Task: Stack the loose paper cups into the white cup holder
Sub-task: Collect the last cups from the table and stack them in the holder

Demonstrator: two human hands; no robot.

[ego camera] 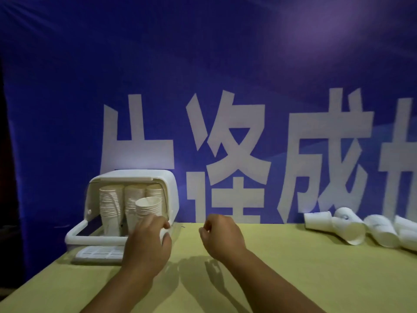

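Note:
The white cup holder (171,195) stands at the back left of the table, its lid raised, with upright stacks of paper cups (110,204) inside. My left hand (147,241) is wrapped around the base of the front right stack (148,205), at the holder's front rim. My right hand (220,234) hovers just to the right above the table, fingers loosely curled and holding nothing. Several loose paper cups (352,229) lie on their sides at the far right of the table.
The yellow table (282,274) runs under both arms. A white slotted tray (99,253) lies in front of the holder. A blue banner with large white characters (225,136) hangs right behind the table's back edge.

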